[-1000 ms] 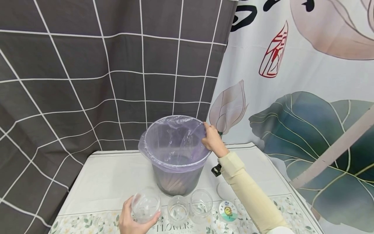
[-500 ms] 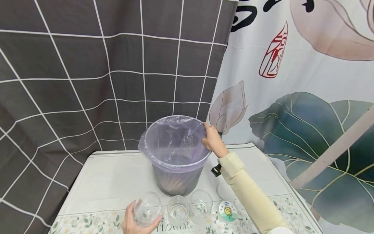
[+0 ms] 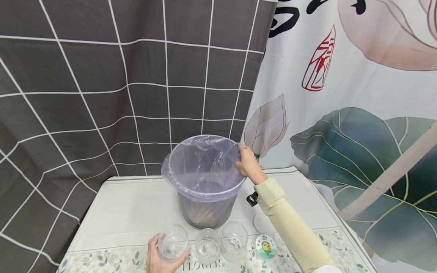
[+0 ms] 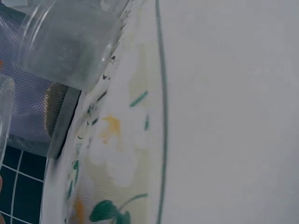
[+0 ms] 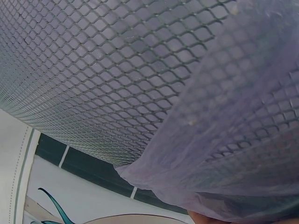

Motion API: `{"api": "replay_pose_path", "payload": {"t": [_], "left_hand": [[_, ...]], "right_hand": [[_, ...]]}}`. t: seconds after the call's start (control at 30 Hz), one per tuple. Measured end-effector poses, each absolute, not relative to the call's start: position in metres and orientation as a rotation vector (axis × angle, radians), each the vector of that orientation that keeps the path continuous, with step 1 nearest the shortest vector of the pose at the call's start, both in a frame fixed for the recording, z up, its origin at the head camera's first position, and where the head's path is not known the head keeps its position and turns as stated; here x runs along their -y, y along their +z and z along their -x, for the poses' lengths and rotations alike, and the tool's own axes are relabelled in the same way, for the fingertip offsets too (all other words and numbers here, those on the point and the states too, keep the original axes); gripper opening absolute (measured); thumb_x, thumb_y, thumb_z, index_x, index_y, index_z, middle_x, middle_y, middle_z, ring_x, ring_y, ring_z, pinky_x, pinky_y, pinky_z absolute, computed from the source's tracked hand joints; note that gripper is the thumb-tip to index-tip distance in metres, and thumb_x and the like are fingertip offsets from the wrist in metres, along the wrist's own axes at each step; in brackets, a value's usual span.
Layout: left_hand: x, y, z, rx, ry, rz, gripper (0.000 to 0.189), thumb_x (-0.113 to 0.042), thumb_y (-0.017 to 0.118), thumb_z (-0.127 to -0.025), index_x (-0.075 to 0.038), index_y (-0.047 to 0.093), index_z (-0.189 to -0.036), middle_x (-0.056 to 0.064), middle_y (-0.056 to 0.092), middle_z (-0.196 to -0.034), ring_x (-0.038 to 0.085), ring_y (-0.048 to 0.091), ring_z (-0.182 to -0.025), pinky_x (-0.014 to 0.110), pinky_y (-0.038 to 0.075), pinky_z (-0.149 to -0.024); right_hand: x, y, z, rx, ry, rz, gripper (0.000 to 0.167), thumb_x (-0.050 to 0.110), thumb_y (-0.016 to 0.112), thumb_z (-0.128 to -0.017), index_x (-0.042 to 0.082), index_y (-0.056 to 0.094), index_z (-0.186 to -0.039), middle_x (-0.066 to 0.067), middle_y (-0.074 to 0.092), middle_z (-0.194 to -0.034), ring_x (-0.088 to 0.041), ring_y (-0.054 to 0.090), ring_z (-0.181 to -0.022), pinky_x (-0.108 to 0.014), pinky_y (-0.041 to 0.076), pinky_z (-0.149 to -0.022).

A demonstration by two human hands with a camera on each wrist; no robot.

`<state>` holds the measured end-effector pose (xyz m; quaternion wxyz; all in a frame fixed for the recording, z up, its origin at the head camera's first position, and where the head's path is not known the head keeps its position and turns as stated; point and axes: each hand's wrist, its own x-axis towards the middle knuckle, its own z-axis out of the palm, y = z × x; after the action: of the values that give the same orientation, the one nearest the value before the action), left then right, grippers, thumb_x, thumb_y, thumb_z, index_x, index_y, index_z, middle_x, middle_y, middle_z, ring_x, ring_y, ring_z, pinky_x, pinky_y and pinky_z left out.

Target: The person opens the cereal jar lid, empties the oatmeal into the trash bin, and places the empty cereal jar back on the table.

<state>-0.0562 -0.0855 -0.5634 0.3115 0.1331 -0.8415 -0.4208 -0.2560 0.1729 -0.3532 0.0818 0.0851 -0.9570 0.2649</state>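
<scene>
A mesh trash bin (image 3: pixel 205 214) stands upright on the table, lined with a translucent purple bag (image 3: pixel 194 163) folded out over its rim. My right hand (image 3: pixel 250 165) grips that rim on its right side, over the bag. In the right wrist view the grey mesh (image 5: pixel 107 84) and loose bag edge (image 5: pixel 177 154) fill most of the picture. My left hand (image 3: pixel 159 258) holds a clear plastic jar (image 3: pixel 174 244) between thumb and fingers, in front of the bin. Just right of it stand two more clear jars, a smaller one (image 3: pixel 207 248) and a taller one (image 3: pixel 235 240).
A round lid with a sunflower picture (image 3: pixel 266 246) lies right of the jars. Behind it is a clear disc (image 3: pixel 263 222), partly covered by my right sleeve (image 3: pixel 293 227). A white cloth with a floral band (image 3: pixel 109 258) covers the table; a grid-patterned curtain (image 3: pixel 143 102) hangs behind.
My left hand has shifted slightly to the right with the jar, closer to the smaller jar. The right hand stays on the bin's rim.
</scene>
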Motion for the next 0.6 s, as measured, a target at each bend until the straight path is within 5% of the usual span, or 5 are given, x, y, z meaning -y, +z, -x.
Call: {"api": "replay_pose_path", "payload": {"t": [0.2, 0.47, 0.6], "left_hand": [[0.086, -0.571, 0.057, 2.272, -1.179, -0.283, 0.108, -0.031, 0.094, -0.032, -0.006, 0.044, -0.124, 0.009, 0.053, -0.107, 0.028, 0.055, -0.094, 0.053, 0.049, -0.077], [0.084, -0.589, 0.057, 2.265, -1.146, -0.262, 0.106, -0.038, 0.093, -0.025, -0.009, 0.053, -0.118, -0.005, 0.055, -0.106, 0.012, 0.053, -0.094, 0.007, 0.036, -0.082], [0.082, -0.593, 0.058, 2.291, -1.124, -0.252, 0.104, -0.04, 0.093, -0.027, -0.008, 0.051, -0.116, 0.0, 0.055, -0.105, 0.017, 0.055, -0.093, 0.022, 0.044, -0.083]], "right_hand": [[-0.173, -0.353, 0.257, 2.855, 0.786, -0.262, 0.074, -0.006, 0.049, -0.067, -0.002, 0.031, -0.139, -0.029, 0.046, -0.122, -0.038, 0.048, -0.109, -0.047, 0.046, -0.089], [-0.172, -0.354, 0.256, 2.85, 0.789, -0.257, 0.074, -0.005, 0.049, -0.067, -0.002, 0.031, -0.139, -0.029, 0.046, -0.12, -0.038, 0.049, -0.107, -0.046, 0.048, -0.087], [-0.172, -0.354, 0.256, 2.84, 0.79, -0.262, 0.073, -0.006, 0.049, -0.067, -0.002, 0.032, -0.138, -0.029, 0.047, -0.119, -0.038, 0.05, -0.106, -0.046, 0.048, -0.086]]}}
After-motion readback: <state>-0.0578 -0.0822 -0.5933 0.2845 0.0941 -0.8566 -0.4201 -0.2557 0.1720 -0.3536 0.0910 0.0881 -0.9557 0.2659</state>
